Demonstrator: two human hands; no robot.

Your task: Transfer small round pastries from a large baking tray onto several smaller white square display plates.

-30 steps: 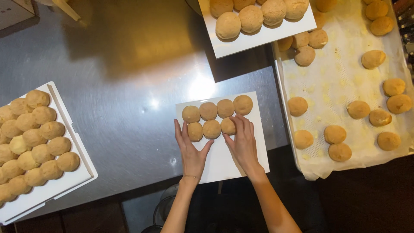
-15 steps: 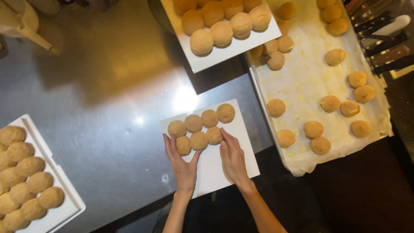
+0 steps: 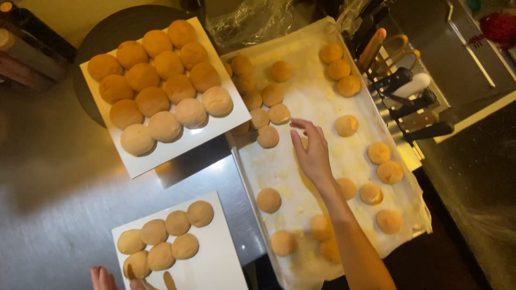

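Right hand (image 3: 313, 156): grip open and empty, reaching over the lined tray (image 3: 301, 102) at centre frame toward the dough balls (image 3: 267, 136). Left hand (image 3: 102, 278) (lower left, grip unclear) is steadying the half-filled white plate (image 3: 215, 258).

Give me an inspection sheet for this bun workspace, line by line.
Surface: steel counter, glare patches.
Job's things: paper-lined baking tray with scattered buns; near white tray with seven buns; far white tray packed with buns.
Clutter: crumpled plastic wrap behind the baking tray.
Hands: right hand reaches over the baking tray, empty, fingers near a bun; left hand rests at the near tray's edge, mostly out of frame.
Cables: nothing seen.
Surroundings: rack of knives and utensils right of the baking tray.
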